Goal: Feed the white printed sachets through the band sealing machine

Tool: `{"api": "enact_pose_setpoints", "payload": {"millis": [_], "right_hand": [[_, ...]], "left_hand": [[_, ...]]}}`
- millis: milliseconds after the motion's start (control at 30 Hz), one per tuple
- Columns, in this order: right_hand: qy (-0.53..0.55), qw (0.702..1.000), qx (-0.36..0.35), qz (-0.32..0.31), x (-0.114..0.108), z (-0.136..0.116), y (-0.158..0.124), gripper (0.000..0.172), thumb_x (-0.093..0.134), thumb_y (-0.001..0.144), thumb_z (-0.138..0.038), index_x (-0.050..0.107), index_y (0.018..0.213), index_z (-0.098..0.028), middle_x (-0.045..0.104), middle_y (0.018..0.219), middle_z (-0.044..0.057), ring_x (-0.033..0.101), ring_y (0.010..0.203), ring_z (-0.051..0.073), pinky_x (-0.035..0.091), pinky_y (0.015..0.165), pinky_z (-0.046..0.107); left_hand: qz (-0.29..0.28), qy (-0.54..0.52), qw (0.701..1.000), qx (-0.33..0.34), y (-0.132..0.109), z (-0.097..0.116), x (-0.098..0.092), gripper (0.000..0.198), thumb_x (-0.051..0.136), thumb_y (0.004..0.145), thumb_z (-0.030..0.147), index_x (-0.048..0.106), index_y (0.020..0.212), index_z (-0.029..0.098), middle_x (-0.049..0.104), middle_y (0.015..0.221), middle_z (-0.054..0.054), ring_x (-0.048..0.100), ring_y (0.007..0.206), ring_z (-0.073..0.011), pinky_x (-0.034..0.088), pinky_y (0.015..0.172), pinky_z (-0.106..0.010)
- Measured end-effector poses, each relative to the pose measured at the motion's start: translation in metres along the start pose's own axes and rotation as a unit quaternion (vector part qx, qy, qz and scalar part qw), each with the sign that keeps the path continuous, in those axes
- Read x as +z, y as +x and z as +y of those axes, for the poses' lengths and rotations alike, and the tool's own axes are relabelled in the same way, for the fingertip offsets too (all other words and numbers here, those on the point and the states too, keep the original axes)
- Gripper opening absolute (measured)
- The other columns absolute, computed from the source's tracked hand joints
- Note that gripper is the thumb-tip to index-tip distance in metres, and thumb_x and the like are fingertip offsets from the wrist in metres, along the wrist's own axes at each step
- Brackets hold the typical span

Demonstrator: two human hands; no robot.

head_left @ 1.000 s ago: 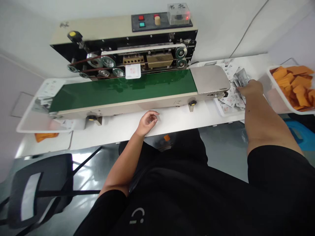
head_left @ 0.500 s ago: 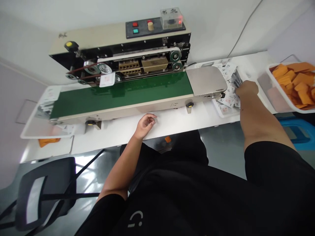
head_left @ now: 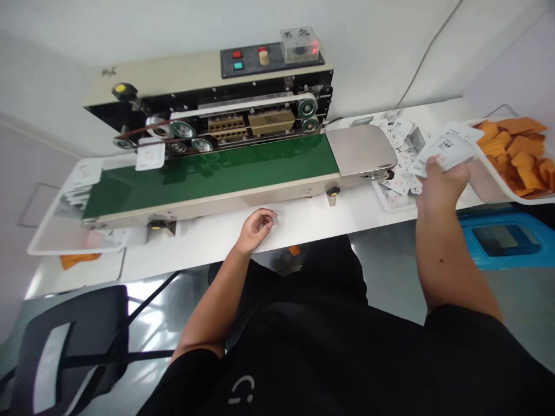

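r hand (head_left: 442,182) is closed on a few white packets (head_left: 446,150), thumb on top near the lower edge, fingers mostly hidden underneath. packets are fanned a bit, held up btwn the white tray (head_left: 388,203) & the clear bin (head_left: 505,180) at far r; they overlap the bin's near side in view, can't tell if touching. l hand (head_left: 258,229) is half curled w/ nothing in it, gap btwn thumb & fingers, resting by the front edge of the white table (head_left: 299,219), just in front of the machine (head_left: 173,72).

loose packets (head_left: 403,176) lie jumbled in the tray, beside the r end of the machine, nr its metal plate (head_left: 362,150). bin at far r is full of orange pieces (head_left: 522,153). one more packet (head_left: 150,155) is at the rollers on the l part of the machine, over the green belt (head_left: 217,173). past the belt's l end, a 2nd clear bin (head_left: 37,244) has a stack of packets (head_left: 80,188), w/ an orange item (head_left: 80,260) on the table by its base. small clear box (head_left: 299,47) sits on the control panel, red light showing. dark chair (head_left: 82,329) at lower l, blue plastic thing (head_left: 505,240) under the table at r.
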State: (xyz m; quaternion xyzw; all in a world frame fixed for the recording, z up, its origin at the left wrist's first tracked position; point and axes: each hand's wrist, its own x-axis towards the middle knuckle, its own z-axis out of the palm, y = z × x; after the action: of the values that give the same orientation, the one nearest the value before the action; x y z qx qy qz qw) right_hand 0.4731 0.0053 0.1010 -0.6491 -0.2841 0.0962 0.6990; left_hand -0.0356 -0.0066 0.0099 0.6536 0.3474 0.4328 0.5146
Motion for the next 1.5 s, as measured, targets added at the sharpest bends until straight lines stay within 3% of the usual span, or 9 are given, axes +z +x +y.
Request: {"api": "enact_pose_setpoints", "payload": {"millis": [100,233,367,600,733,900,1167,1400,1500], "right_hand": [[0.132,0.987,-0.006,-0.096,0.013,-0.013,-0.102,0.047,0.08,0.085,-0.022,0.069,0.13,-0.015,0.073,0.127,0.015,0.076,0.116,0.025,0.063,0.1,0.045],[0.119,0.948,0.015,-0.294,0.043,-0.017,-0.229,0.034,0.082,0.089,-0.041,0.074,0.115,-0.021,0.076,0.118,0.009,0.075,0.116,0.024,0.06,0.111,0.046],[0.082,0.877,0.029,-0.472,0.084,-0.004,-0.291,0.037,0.073,0.095,-0.046,0.073,0.126,-0.026,0.074,0.126,0.008,0.072,0.123,0.025,0.058,0.114,0.045],[0.037,0.869,0.012,-0.494,0.127,0.013,-0.301,0.045,0.074,0.09,-0.035,0.065,0.133,-0.026,0.069,0.136,0.008,0.07,0.125,0.024,0.057,0.113,0.043],[0.006,0.881,-0.02,-0.473,0.124,0.009,-0.297,0.037,0.074,0.091,-0.036,0.068,0.125,-0.024,0.073,0.129,0.008,0.071,0.121,0.025,0.056,0.113,0.044],[-0.044,0.873,-0.049,-0.484,0.122,0.008,-0.286,0.05,0.077,0.087,-0.033,0.067,0.136,-0.025,0.07,0.136,0.009,0.07,0.123,0.026,0.058,0.108,0.043],[-0.082,0.871,-0.108,-0.472,0.115,0.011,-0.281,0.044,0.077,0.088,-0.034,0.071,0.13,-0.025,0.071,0.129,0.009,0.068,0.12,0.028,0.056,0.107,0.043],[-0.104,0.867,-0.086,-0.481,0.113,0.015,-0.279,0.012,0.075,0.088,-0.031,0.073,0.095,-0.021,0.074,0.105,0.007,0.07,0.1,0.025,0.059,0.095,0.042],[-0.095,0.877,-0.101,-0.459,0.106,0.009,-0.282,0.014,0.074,0.091,-0.034,0.071,0.086,-0.021,0.073,0.096,0.007,0.07,0.095,0.024,0.059,0.092,0.042]], "left_hand": [[-0.029,0.055,0.998,0.016,-0.001,0.004,0.003,0.036,0.073,0.097,0.045,0.069,0.123,0.02,0.07,0.115,-0.013,0.069,0.095,-0.0206,0.057,0.088,-0.036],[-0.072,0.148,0.985,0.043,-0.003,0.01,0.009,0.043,0.074,0.095,0.045,0.066,0.13,0.021,0.07,0.12,-0.014,0.068,0.098,-0.022,0.058,0.091,-0.039],[-0.07,0.181,0.979,0.063,-0.007,0.01,0.014,0.068,0.082,0.087,0.05,0.057,0.143,0.021,0.068,0.127,-0.016,0.068,0.105,-0.0266,0.059,0.089,-0.042],[0.008,0.231,0.972,0.04,-0.007,0.001,0.018,0.052,0.07,0.095,0.029,0.056,0.144,0.019,0.07,0.129,-0.017,0.069,0.111,-0.0279,0.058,0.096,-0.044],[0.033,0.236,0.97,0.034,-0.007,-0.003,0.018,0.051,0.071,0.094,0.026,0.058,0.143,0.018,0.071,0.131,-0.017,0.069,0.117,-0.0289,0.055,0.105,-0.047],[0.046,0.225,0.973,0.031,-0.005,-0.007,0.018,0.061,0.078,0.09,0.032,0.056,0.146,0.019,0.069,0.137,-0.017,0.069,0.118,-0.0296,0.056,0.104,-0.046],[0.048,0.205,0.978,0.008,-0.004,-0.003,0.016,0.056,0.077,0.092,0.035,0.059,0.143,0.02,0.068,0.141,-0.016,0.069,0.124,-0.0304,0.056,0.108,-0.045],[0.064,0.2,0.978,0.006,-0.004,-0.002,0.016,0.051,0.081,0.09,0.039,0.066,0.135,0.021,0.074,0.131,-0.013,0.071,0.121,-0.0299,0.057,0.105,-0.043],[0.073,0.192,0.979,0.013,-0.005,-0.001,0.015,0.049,0.082,0.089,0.043,0.069,0.131,0.021,0.075,0.125,-0.014,0.072,0.115,-0.0286,0.058,0.099,-0.041]]}}
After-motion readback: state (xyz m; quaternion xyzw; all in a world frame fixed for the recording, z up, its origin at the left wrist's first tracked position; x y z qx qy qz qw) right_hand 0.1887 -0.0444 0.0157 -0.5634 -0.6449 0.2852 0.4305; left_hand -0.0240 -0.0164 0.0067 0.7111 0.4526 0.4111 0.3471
